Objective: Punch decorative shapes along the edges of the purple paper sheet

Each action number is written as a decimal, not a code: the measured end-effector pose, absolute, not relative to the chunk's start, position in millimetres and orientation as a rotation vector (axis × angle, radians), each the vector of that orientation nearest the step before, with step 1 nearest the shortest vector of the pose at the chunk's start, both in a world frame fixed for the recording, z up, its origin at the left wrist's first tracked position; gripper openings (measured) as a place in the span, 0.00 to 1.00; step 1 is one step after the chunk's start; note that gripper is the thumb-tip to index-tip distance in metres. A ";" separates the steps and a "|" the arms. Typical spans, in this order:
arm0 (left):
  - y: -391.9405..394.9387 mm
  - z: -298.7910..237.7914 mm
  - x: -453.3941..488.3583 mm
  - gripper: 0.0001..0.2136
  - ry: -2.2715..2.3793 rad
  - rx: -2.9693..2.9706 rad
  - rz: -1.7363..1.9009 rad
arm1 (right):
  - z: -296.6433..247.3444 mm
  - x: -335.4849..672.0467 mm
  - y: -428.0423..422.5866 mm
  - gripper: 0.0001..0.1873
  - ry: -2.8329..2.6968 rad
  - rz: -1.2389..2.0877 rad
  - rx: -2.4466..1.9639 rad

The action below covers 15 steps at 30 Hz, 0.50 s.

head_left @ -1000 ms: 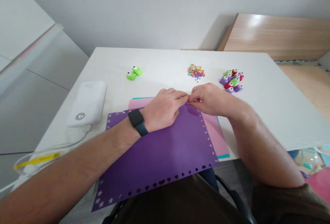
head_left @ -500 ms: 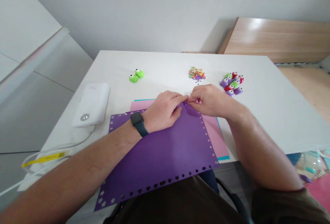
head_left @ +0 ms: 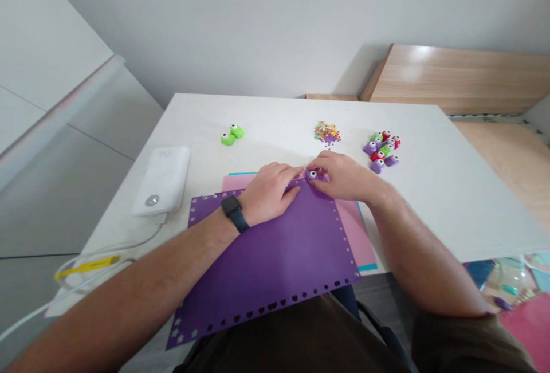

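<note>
At the far edge of a purple sheet (head_left: pixel 279 252), my right hand (head_left: pixel 337 173) grips a small purple craft punch (head_left: pixel 312 175) with a white button on top. Small stars, hearts and other shapes are cut along the sheet's edges. My left hand (head_left: pixel 275 189) rests on the sheet just left of the punch, fingers stretched out and the palm down. Pink paper (head_left: pixel 356 235) and a blue sheet (head_left: pixel 368 267) lie beneath the purple one, mostly covered. The purple sheet's near edge hangs past the table (head_left: pixel 429 201).
Several red, green and purple punches (head_left: pixel 382 150) stand at the right, and two green punches (head_left: pixel 232 134) at the back left. Colourful paper cut-outs (head_left: pixel 327 132) form a pile between them. A white power bank (head_left: pixel 163 180) with a cable (head_left: pixel 129 244) lies at the left.
The punch's white button now shows between my right fingers, where the fingers hid it before. My left hand stays on the sheet. The whole view has shifted slightly.
</note>
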<state>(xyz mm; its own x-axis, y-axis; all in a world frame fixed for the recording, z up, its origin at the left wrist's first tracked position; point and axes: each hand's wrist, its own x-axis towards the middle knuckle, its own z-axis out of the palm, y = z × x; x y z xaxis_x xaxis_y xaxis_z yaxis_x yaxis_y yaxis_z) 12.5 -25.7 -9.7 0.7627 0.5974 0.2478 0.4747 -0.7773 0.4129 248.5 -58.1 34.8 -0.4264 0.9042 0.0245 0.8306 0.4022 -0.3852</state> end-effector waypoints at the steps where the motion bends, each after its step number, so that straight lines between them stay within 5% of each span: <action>1: -25.9 -10.3 12.4 0.17 0.827 2.630 0.530 | 33.1 248.9 -57.2 0.13 -2.429 0.466 -1.537; 15: -26.2 -12.0 11.2 0.12 0.815 2.568 0.551 | 24.0 263.9 -47.3 0.13 -2.208 0.284 -1.724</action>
<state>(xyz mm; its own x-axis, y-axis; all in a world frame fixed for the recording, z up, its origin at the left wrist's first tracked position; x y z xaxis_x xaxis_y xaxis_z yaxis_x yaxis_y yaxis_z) 11.2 -26.2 -12.0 0.7539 0.6090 0.2467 0.4559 -0.7552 0.4710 263.9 -47.3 24.0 -0.2174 0.9672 0.1312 0.9026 0.2504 -0.3502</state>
